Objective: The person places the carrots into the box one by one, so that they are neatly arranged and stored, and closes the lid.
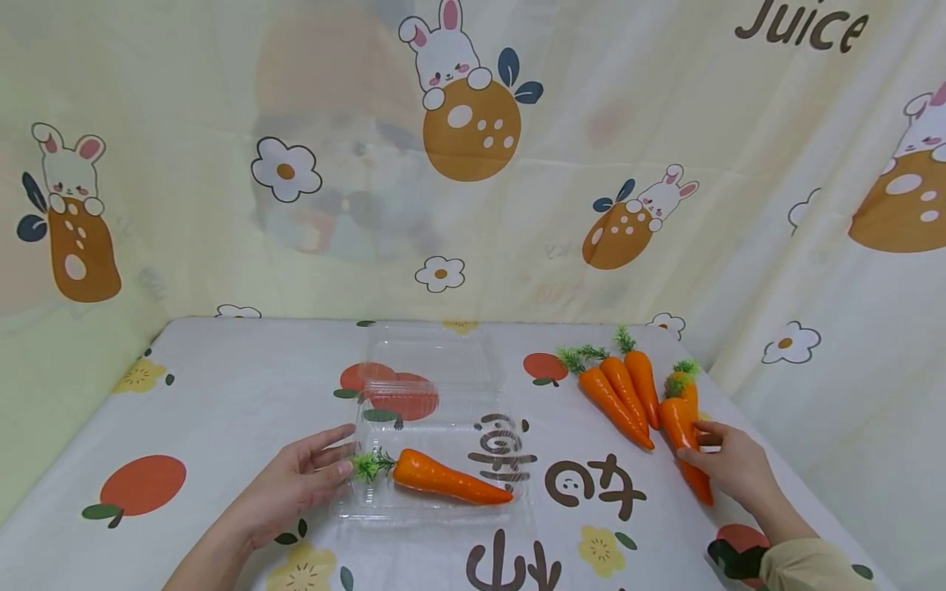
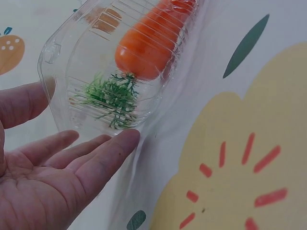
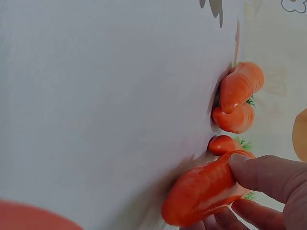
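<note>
A clear plastic clamshell box point(image 1: 443, 435) lies with its lid folded back. One toy carrot point(image 1: 443, 478) rests inside, its green top point(image 2: 112, 98) toward the box's left end. My left hand point(image 1: 303, 476) is at that end, fingers extended and touching the plastic edge; the thumb point(image 2: 24, 105) is at the rim in the left wrist view. Over on the right, my right hand point(image 1: 735, 464) grips another carrot point(image 1: 683, 443) between thumb and fingers, its leafy top pointing away from me. In the right wrist view, the gripped carrot's tip point(image 3: 187, 201) faces the camera.
Several more carrots point(image 1: 617, 394) lie beside the gripped one, toward the back right, and one point(image 1: 689, 392) is partly hidden behind it. A patterned cloth point(image 1: 222, 410) covers the table. Printed curtains point(image 1: 355, 205) hang behind and at the sides.
</note>
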A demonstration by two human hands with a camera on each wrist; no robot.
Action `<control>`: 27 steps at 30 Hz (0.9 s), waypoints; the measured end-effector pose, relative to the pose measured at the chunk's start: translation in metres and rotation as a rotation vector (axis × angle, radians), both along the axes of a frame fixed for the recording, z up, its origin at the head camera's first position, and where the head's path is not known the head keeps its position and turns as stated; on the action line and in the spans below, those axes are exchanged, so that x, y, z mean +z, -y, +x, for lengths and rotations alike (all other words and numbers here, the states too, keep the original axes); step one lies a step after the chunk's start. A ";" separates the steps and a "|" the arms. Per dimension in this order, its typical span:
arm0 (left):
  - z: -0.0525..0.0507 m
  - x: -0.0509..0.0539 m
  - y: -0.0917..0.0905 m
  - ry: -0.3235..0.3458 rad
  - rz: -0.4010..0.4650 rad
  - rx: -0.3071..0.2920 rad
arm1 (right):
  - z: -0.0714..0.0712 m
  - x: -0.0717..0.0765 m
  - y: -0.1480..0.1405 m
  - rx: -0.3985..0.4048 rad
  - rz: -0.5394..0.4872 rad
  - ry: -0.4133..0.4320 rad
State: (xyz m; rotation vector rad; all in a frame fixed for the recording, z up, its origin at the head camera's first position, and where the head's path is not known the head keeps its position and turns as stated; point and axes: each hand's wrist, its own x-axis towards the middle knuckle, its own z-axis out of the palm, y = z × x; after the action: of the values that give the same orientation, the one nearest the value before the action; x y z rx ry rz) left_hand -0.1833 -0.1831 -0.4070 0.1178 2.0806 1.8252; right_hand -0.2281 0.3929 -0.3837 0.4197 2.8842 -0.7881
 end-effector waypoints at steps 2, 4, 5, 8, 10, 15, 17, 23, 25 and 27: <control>0.000 0.000 0.000 0.000 0.002 -0.005 | 0.001 0.001 0.001 -0.005 -0.003 0.000; 0.000 0.000 0.000 0.000 0.004 -0.009 | 0.002 0.002 0.001 -0.007 -0.010 -0.003; 0.000 0.000 0.000 -0.001 0.004 -0.008 | 0.002 0.003 0.001 -0.006 -0.016 -0.005; 0.001 0.000 0.000 -0.003 0.000 -0.006 | 0.004 0.005 0.001 -0.010 -0.033 -0.009; 0.001 0.000 0.000 -0.004 -0.002 -0.005 | 0.006 0.006 0.001 -0.012 -0.043 -0.018; 0.001 0.001 -0.001 0.001 -0.003 -0.002 | 0.006 0.011 -0.004 -0.002 -0.058 -0.049; 0.001 0.001 -0.001 0.004 -0.003 -0.002 | 0.006 0.013 -0.007 0.006 -0.058 -0.058; 0.001 0.001 -0.001 -0.001 -0.011 -0.001 | 0.009 0.026 -0.014 0.057 -0.070 -0.083; 0.000 0.001 -0.001 0.004 -0.016 0.009 | 0.011 0.031 -0.015 0.078 -0.083 -0.085; 0.001 0.001 -0.001 0.008 -0.016 0.013 | 0.013 0.035 -0.015 0.094 -0.088 -0.091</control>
State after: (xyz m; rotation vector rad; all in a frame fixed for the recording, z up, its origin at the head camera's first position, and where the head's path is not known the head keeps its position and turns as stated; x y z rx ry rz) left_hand -0.1827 -0.1820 -0.4057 0.0921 2.0944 1.8137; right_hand -0.2154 0.4076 -0.3488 0.2421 2.9134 -0.9371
